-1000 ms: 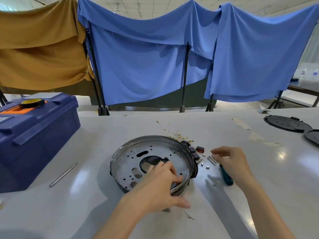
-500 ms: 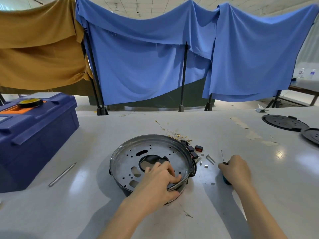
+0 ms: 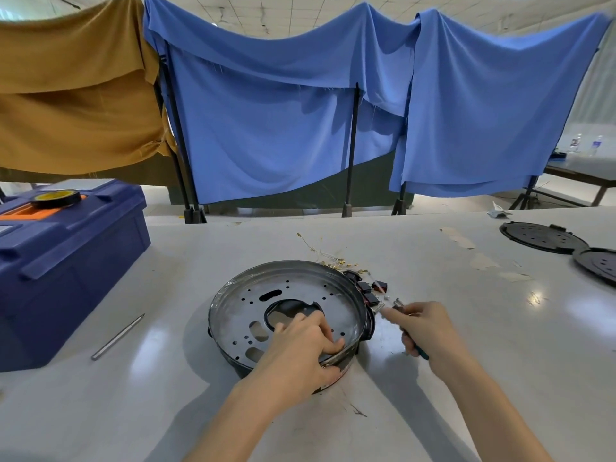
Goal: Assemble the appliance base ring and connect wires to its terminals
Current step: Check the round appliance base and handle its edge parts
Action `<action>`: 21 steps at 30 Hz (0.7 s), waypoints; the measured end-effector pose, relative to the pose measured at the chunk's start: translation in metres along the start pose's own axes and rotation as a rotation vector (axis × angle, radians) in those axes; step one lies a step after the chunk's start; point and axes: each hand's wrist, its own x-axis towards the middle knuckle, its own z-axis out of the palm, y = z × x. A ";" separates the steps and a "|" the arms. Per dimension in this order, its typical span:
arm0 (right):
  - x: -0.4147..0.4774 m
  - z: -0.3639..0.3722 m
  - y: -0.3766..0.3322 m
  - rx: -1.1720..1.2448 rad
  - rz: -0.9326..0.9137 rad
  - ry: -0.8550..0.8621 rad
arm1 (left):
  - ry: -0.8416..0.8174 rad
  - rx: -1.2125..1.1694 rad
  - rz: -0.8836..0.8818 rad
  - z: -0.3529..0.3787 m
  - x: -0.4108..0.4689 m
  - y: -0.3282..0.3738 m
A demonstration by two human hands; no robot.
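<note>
At the middle of the white table [image 3: 473,331] sits the base ring [image 3: 266,293]. I see the left hand [image 3: 300,355] pinching its near rim, and the right hand [image 3: 425,328], just beside the ring, curled round a teal-handled screwdriver [image 3: 422,352].

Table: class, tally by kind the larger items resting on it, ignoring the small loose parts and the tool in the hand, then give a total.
Metal base ring: 1
Blue toolbox: 1
Black perforated discs: 2
Metal rod: 1
Total: 5
</note>
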 end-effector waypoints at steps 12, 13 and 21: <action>-0.009 0.017 0.003 0.093 0.200 -0.175 | -0.002 0.069 -0.004 -0.002 -0.002 0.004; -0.008 0.017 0.004 0.120 0.215 -0.178 | 0.003 0.078 0.001 -0.002 -0.002 0.004; 0.014 -0.011 0.011 -0.087 0.031 0.190 | 0.040 0.045 -0.005 0.003 -0.001 0.001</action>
